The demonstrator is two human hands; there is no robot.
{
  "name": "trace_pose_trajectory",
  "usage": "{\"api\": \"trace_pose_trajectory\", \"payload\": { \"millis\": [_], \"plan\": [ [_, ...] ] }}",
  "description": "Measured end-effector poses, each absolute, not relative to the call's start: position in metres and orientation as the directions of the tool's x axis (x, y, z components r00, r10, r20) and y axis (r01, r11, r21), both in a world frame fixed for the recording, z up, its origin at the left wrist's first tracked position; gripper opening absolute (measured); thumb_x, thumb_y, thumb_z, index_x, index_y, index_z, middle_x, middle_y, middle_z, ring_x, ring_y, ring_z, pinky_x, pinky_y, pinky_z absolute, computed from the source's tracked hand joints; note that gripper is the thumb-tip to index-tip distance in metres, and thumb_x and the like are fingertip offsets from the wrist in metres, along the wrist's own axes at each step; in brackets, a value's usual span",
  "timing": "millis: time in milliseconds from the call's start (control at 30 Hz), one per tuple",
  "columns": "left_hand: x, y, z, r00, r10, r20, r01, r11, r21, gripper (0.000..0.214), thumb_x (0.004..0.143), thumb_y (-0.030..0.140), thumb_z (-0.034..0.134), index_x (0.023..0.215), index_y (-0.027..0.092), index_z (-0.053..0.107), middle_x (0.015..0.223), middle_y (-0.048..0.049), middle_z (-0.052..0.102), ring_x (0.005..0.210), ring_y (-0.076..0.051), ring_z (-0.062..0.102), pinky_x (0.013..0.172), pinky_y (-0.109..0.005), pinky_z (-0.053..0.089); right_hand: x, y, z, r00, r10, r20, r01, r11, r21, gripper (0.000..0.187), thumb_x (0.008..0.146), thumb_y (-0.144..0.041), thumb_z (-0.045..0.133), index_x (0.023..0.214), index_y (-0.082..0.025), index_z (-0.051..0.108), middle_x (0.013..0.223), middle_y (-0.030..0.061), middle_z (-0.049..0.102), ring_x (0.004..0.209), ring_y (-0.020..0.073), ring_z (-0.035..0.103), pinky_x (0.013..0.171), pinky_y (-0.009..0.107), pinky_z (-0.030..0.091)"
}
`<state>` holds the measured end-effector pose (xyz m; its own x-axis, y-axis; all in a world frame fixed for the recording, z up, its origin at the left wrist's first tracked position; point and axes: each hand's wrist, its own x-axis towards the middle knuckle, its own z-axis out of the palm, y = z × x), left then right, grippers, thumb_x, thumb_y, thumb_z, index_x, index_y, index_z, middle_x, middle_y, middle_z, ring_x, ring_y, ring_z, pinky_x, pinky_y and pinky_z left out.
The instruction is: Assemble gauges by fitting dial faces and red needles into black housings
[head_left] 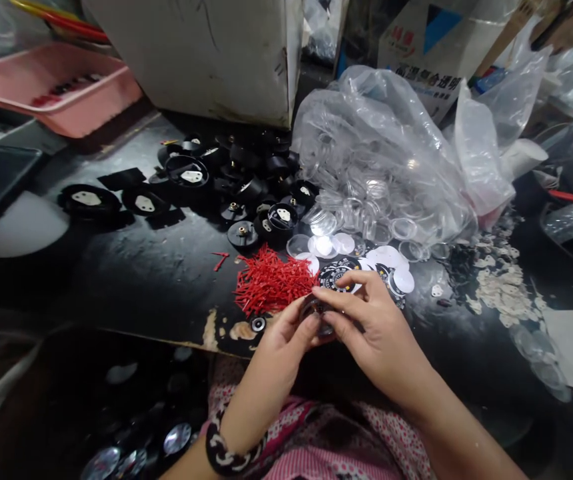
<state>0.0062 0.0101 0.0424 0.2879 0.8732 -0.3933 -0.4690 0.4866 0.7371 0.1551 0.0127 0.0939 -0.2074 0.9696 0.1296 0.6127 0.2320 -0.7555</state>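
My left hand (286, 337) and my right hand (366, 320) meet at the near edge of the black table (156, 273). Together they pinch a small round black part (316, 312), mostly hidden by the fingers. Just beyond the hands lies a heap of small red pointers (271, 280). A printed round dial (337, 277) lies right behind my right fingers. Black round housings (246, 180) are piled further back.
A clear plastic bag (381, 160) of transparent round covers spills open at the back right. White paper scraps (501, 287) litter the right side. A pink tray (51, 87) stands at the back left beside a white box (206, 53). More round parts (136, 453) lie below the table edge.
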Motion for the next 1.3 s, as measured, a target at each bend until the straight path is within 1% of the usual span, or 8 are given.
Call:
{"api": "trace_pose_trajectory", "payload": {
  "millis": [233,400,533,667,800,1000,1200,1300],
  "plan": [
    [0.006,0.0,0.036,0.3,0.923,-0.241,-0.169,0.301,0.939,0.033,0.087,0.033,0.065,0.12,0.028,0.067,0.125,-0.0019,0.07,0.116,-0.021,0.064,0.099,-0.028,0.051,0.146,0.023,0.082,-0.1,0.988,0.121,0.793,0.153,-0.589,0.041,0.102,-0.038,0.035,0.067,-0.02,0.047,0.062,-0.0014,0.049,0.06,0.014,0.044,0.063,0.029,0.033],
    [0.012,0.002,0.042,0.294,0.933,-0.208,-0.107,0.249,0.963,0.032,0.088,0.033,0.063,0.12,0.027,0.065,0.125,-0.0008,0.07,0.116,-0.02,0.064,0.097,-0.026,0.052,0.136,0.023,0.074,-0.091,0.969,0.228,0.79,0.21,-0.577,0.04,0.101,-0.027,0.03,0.062,-0.021,0.037,0.057,-0.0026,0.043,0.057,0.0131,0.039,0.062,0.029,0.028],
    [-0.027,-0.019,0.036,0.322,0.904,-0.282,0.094,0.266,0.959,0.035,0.09,0.037,0.059,0.123,0.03,0.063,0.13,-0.0006,0.067,0.118,-0.021,0.063,0.1,-0.03,0.05,0.144,0.02,0.084,-0.237,0.97,0.055,0.634,0.197,-0.748,0.038,0.101,-0.034,0.04,0.068,-0.02,0.049,0.064,-0.0029,0.055,0.061,0.0115,0.05,0.064,0.025,0.033],
    [-0.126,-0.065,0.007,0.155,0.92,-0.359,0.522,0.232,0.821,0.041,0.091,0.042,0.053,0.13,0.033,0.057,0.133,-0.0033,0.065,0.122,-0.028,0.06,0.1,-0.045,0.05,0.158,0.017,0.091,-0.259,0.965,-0.032,0.528,0.114,-0.842,0.028,0.1,-0.038,0.044,0.087,-0.022,0.062,0.078,-0.0017,0.065,0.073,0.0129,0.059,0.068,0.025,0.038],
    [-0.18,-0.066,0.012,-0.073,0.996,0.049,0.833,0.034,0.553,0.044,0.088,0.039,0.055,0.129,0.022,0.057,0.142,-0.0137,0.054,0.131,-0.035,0.049,0.11,-0.058,0.033,0.148,0.021,0.088,-0.271,0.962,-0.043,0.557,0.12,-0.822,0.024,0.098,-0.032,0.047,0.081,-0.021,0.061,0.078,-0.0007,0.065,0.073,0.0144,0.058,0.069,0.027,0.038],
    [-0.103,0.067,0.052,0.063,0.981,0.186,0.698,-0.176,0.694,0.039,0.091,0.033,0.054,0.128,0.02,0.059,0.129,-0.0127,0.062,0.121,-0.03,0.054,0.109,-0.044,0.034,0.127,0.021,0.098,-0.478,0.878,-0.004,0.585,0.315,-0.747,0.02,0.097,-0.025,0.049,0.08,-0.02,0.059,0.082,0.0,0.068,0.072,0.0151,0.056,0.07,0.03,0.037],
    [-0.084,0.137,0.047,0.016,0.985,0.174,0.621,-0.146,0.77,0.042,0.072,0.034,0.077,0.11,0.019,0.067,0.116,-0.015,0.064,0.123,-0.039,0.049,0.112,-0.052,0.026,0.148,0.009,0.091,-0.354,0.931,-0.092,0.678,0.188,-0.71,0.022,0.096,-0.025,0.049,0.078,-0.021,0.061,0.078,0.0015,0.068,0.075,0.0177,0.059,0.069,0.031,0.041],
    [-0.086,0.108,0.053,-0.011,0.994,0.105,0.536,-0.082,0.84,0.05,0.077,0.036,0.073,0.122,0.02,0.061,0.121,-0.0136,0.063,0.115,-0.034,0.058,0.105,-0.05,0.04,0.146,0.011,0.087,-0.307,0.943,-0.129,0.631,0.1,-0.77,0.02,0.096,-0.027,0.049,0.082,-0.021,0.063,0.08,0.0014,0.068,0.075,0.0175,0.06,0.07,0.031,0.042]
  ]
}}
